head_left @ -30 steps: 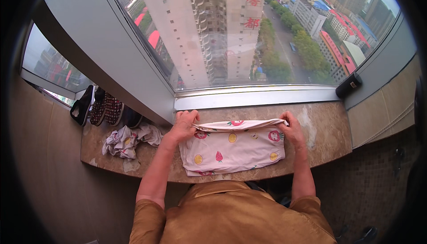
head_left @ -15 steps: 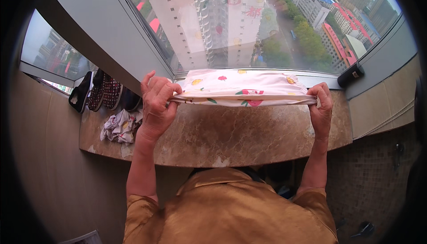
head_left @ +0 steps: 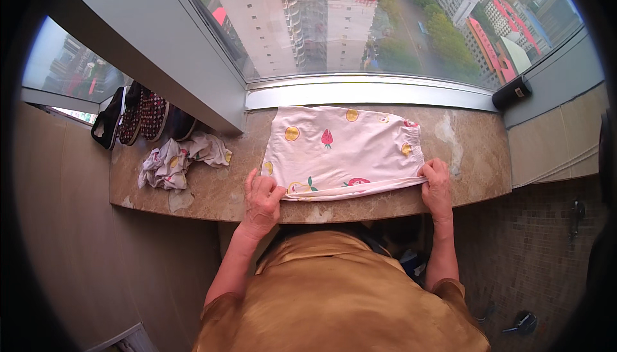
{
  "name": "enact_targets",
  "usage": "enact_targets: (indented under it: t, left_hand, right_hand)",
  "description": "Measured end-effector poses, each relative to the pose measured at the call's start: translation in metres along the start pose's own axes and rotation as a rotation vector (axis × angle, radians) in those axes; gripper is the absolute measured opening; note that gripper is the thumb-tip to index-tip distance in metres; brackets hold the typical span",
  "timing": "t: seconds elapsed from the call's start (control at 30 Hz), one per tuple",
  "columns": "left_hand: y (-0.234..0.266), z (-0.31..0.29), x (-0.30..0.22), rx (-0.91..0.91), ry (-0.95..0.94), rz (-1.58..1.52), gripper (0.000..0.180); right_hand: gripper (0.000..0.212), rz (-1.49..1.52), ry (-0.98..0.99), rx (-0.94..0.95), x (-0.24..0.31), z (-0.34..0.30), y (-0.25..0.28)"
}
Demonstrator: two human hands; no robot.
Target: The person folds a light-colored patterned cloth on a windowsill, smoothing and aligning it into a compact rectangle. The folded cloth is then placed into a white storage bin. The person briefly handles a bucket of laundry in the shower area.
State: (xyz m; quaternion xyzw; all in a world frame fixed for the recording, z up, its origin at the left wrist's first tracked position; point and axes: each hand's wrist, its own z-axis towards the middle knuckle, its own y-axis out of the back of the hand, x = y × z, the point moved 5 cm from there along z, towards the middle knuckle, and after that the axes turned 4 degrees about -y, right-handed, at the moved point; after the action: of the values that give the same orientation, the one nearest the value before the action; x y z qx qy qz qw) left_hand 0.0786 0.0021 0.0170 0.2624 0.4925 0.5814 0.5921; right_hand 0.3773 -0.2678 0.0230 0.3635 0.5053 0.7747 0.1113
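Note:
A pale pink garment (head_left: 360,143), printed with lemons and strawberries, lies spread on the brown marble sill (head_left: 472,178). Its right end is gathered like an elastic cuff, and its near edge is a narrow folded strip. My left hand (head_left: 262,201) pinches the near left corner of that strip. At the near right corner, below the gathered end, the fingers of my right hand (head_left: 438,188) are closed on the cloth. A crumpled cloth (head_left: 183,160) with a similar fruit print lies on the sill to the left of my left hand.
Several dark shoes (head_left: 153,115) stand at the sill's left end, behind a grey window post (head_left: 160,50). A window (head_left: 334,31) rises along the far side. A black cylinder (head_left: 512,94) sits in the far right corner. A cord (head_left: 559,172) hangs at right.
Both hands have come down and nearer to me. The garment, stretched between them in the air before, now lies flat on the sill.

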Motion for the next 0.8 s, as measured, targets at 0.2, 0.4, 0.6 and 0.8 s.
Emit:
enact_targets:
  t: [0.2, 0.4, 0.6, 0.8]
  left_hand:
    - [0.028, 0.012, -0.016, 0.153, -0.009, -0.079, 0.018]
    - [-0.020, 0.065, -0.016, -0.009, -0.039, -0.181, 0.043]
    - [-0.080, 0.087, -0.012, 0.157, -0.008, 0.019, 0.082]
    - [-0.075, 0.069, 0.004, 0.174, 0.096, 0.086, 0.087]
  right_hand:
    - [0.019, -0.010, -0.012, 0.149, 0.011, -0.002, 0.023]
    - [0.030, 0.098, -0.001, -0.090, 0.043, 0.032, -0.006]
    - [0.061, -0.305, 0.086, -0.060, 0.028, 0.037, -0.077]
    - [0.064, -0.382, -0.002, -0.048, 0.011, 0.034, -0.071]
